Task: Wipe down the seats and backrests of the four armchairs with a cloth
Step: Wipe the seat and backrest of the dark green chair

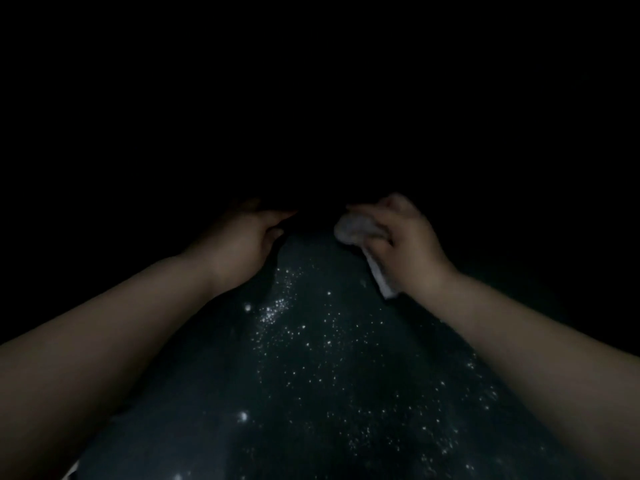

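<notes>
- The left hand [242,237] reaches forward with fingers fairly straight and holds nothing; its fingertips fade into the dark, so whether they touch anything ahead cannot be told; groping on like this, it could knock into an unseen edge
- Between the two hands and back toward the body lies a dark, speckled surface [311,358] with bright glinting flecks; whether it is an armchair seat, a garment or something else cannot be told; if it is not the chair, wiping it would be wasted effort
- The right hand [401,240] grips a bunched white cloth [353,228], fingers curled round it; a loose tail hangs below the wrist; that tail could snag or drag, and the wad may slip out of the fist under a hard stroke
- Beyond both hands the room is black; no armchair, backrest or wall shows; the main risk, as I judge it, is missed patches, since nothing can be checked by eye
</notes>
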